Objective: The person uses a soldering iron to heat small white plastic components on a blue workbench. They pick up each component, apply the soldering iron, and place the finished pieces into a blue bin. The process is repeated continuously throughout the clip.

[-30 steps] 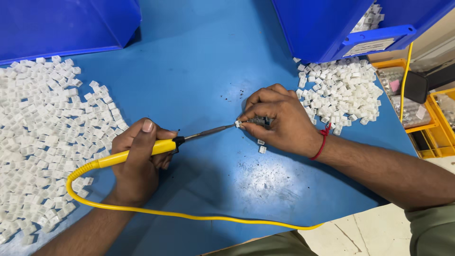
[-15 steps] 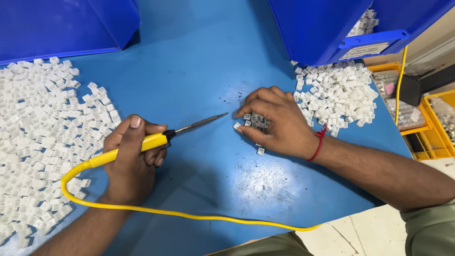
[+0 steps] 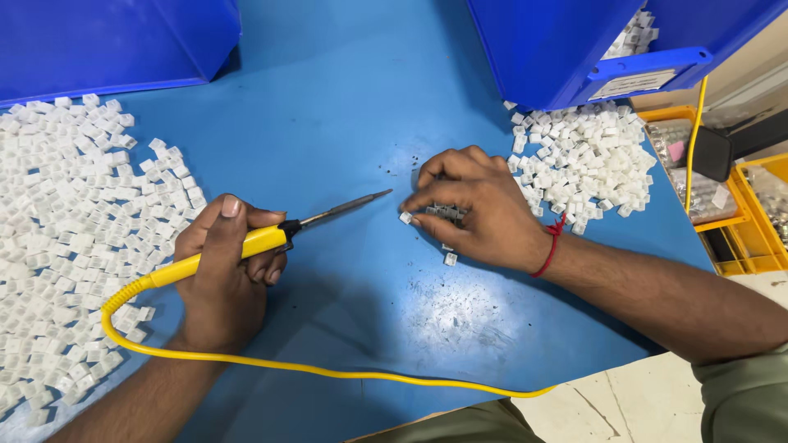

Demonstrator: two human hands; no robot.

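Blue table (image 3: 345, 107); left of it a spread of white plastic cubes (image 3: 66, 213); on it a soldering iron (image 3: 246, 244), yellow-handled with a yellow cord (image 3: 328, 371); red thread (image 3: 550, 246) at the table's right; yellow trays (image 3: 739, 238) beyond its right edge.

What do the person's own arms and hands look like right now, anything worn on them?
Both hands are bare, no gloves. The right hand has a thin red thread band tied at the wrist, and an olive-green sleeve covers the upper right arm. The left hand wears no band or ring that shows; its forearm is bare to the picture's edge.
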